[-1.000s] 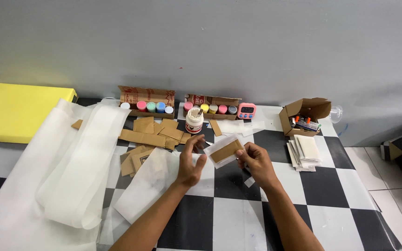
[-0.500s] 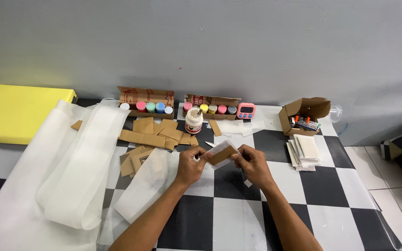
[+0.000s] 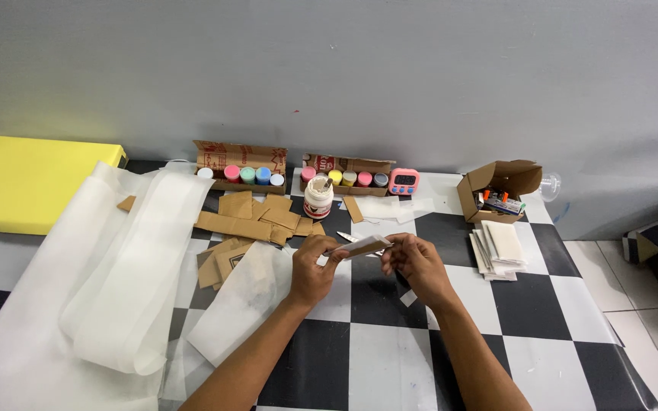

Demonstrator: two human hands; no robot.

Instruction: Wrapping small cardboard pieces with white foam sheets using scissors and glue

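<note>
Over the checkered floor, both hands' fingers point(image 3: 327, 255) pinch one cardboard piece point(image 3: 365, 246) — two paint boxes behind.

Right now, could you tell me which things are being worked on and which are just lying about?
In hand: left hand, right hand, cardboard strip.
Lying about: glue jar, paint pots, pink timer, yellow board, white sheets, paper stack.

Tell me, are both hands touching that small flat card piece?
Touching. The head view shows the left hand pinching one end of the flat card piece and the right hand gripping its other end, above the checkered floor.
</note>
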